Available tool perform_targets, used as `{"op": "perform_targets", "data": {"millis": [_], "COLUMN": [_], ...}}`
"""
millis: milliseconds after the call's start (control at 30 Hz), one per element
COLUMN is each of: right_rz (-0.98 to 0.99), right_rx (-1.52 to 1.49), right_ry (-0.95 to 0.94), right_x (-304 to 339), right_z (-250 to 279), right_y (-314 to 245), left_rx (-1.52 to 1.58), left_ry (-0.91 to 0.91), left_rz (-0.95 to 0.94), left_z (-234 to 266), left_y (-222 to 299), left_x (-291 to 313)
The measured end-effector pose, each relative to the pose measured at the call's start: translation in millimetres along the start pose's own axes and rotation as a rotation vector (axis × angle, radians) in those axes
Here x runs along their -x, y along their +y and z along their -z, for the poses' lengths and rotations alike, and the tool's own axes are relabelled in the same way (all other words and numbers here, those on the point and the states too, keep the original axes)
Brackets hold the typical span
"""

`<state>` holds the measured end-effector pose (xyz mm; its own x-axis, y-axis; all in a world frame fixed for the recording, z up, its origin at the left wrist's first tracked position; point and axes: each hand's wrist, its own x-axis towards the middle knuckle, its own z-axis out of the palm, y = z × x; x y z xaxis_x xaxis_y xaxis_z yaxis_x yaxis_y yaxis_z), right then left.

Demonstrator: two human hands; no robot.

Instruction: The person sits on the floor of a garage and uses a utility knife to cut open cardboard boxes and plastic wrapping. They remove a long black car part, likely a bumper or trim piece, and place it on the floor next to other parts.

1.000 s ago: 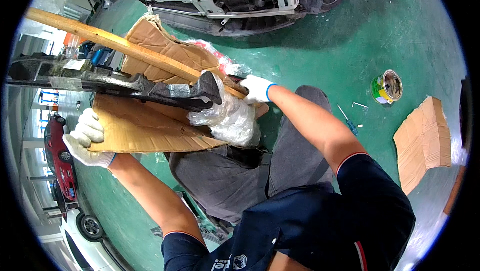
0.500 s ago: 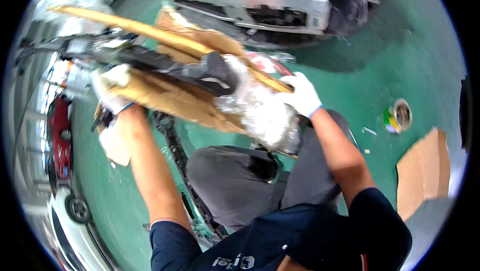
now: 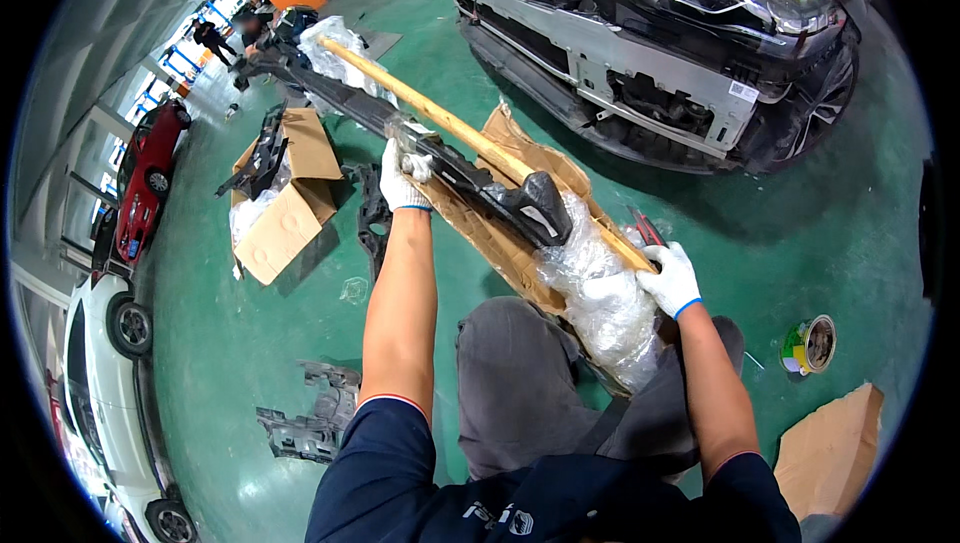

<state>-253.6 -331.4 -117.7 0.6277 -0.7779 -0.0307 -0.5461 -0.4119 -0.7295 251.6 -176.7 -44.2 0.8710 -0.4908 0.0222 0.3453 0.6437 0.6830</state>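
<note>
A long black plastic car part (image 3: 350, 103) lies slanting in an opened cardboard wrapping (image 3: 490, 258), raised in front of me above my knees. A yellowish wooden pole (image 3: 430, 113) runs along its far side. Clear plastic film (image 3: 600, 288) is bunched round the near end. My left hand (image 3: 405, 178), in a white glove, is closed round the part and the wrapping's edge at mid-length. My gloved right hand (image 3: 672, 281) is closed at the pole's near end. A red-handled tool (image 3: 650, 231) sticks out by its fingers; whether the hand holds it I cannot tell.
A car front with its bumper off (image 3: 640, 73) stands ahead. To the left are an open carton (image 3: 290, 228) with black parts, loose black brackets (image 3: 315, 413), and red (image 3: 150, 178) and white cars (image 3: 100, 373). A tin (image 3: 808, 346) and cardboard sheet (image 3: 830, 453) lie right.
The view has swung, so everything sits elsewhere in it. My left arm reaches farther forward, and the long bundle now slants more steeply away from me. Both hands keep their grip.
</note>
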Motion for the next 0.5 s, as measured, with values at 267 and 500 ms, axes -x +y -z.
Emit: {"op": "perform_targets", "data": {"millis": [267,500], "right_rz": [0.034,-0.002], "right_rx": [0.109,0.189], "right_ry": [-0.055,-0.181], "right_x": [-15,-37], "right_z": [-25,-52], "right_y": [42,77], "left_rx": [-1.041,-2.526], "left_ry": [0.027,-0.201], "left_rz": [0.047,-0.251], "left_z": [60,67], "left_y": [-55,-70], "left_x": [5,60]}}
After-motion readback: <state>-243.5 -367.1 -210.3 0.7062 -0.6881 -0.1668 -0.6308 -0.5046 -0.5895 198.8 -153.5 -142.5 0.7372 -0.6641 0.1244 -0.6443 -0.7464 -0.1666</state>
